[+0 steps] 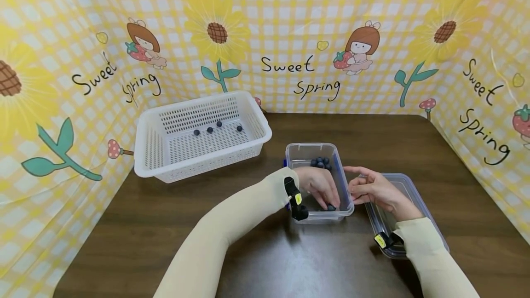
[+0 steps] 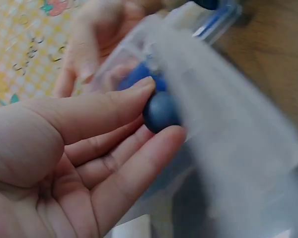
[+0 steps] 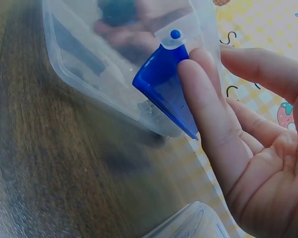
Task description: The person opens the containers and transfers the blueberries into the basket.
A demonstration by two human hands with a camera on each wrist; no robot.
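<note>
My left hand [image 1: 319,183] reaches down into a clear plastic container [image 1: 331,215], its wrist over the left rim. Between thumb and finger it pinches a dark blueberry [image 2: 161,113], low by the container's near wall. Several more blueberries [image 1: 320,162] lie bunched at the far end of the same box. On the right, my right hand [image 1: 377,192] rests its fingertips against the container's side, by a blue latch [image 3: 161,74] that hangs unfastened. Its fingers are loosely bent, with nothing gripped between them.
A clear lid [image 1: 416,199] with a bluish edge lies on the brown table [image 1: 256,252] beneath the right forearm. At the back left stands a white slotted basket [image 1: 215,164] with several blueberries [image 1: 210,130] in it. Checked cloth [image 1: 285,26] walls the table's back and sides.
</note>
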